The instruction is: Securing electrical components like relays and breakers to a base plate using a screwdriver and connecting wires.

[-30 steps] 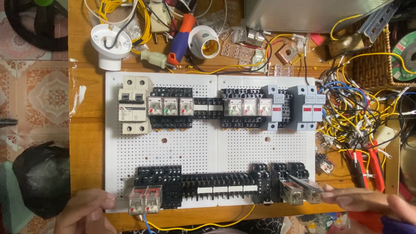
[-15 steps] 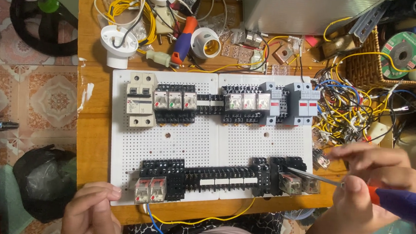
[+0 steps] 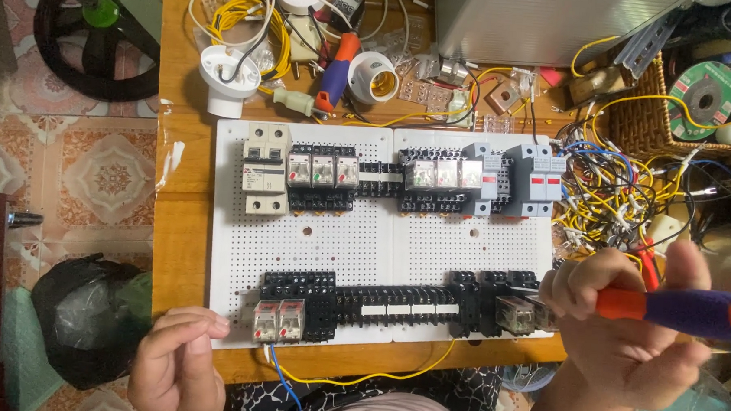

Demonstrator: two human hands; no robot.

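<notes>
Screwdriver (image 3: pixel 687 311) held in right hand (image 3: pixel 633 340), grip closed round handle. Tip to be seated squarely at relay (image 3: pixel 515 315). Panel (image 3: pixel 363 240) braced by left hand (image 3: pixel 180 374), grip curled, empty.

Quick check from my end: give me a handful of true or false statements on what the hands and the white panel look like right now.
1. The right hand holds a screwdriver with an orange and purple handle. True.
2. The left hand holds pliers. False: it holds no tool and rests at the near edge of the white perforated panel.
3. Relays sit at the lower rail's left end. True.
4. The lamp socket lies on the panel. False: it lies on the bench beyond it.
</notes>
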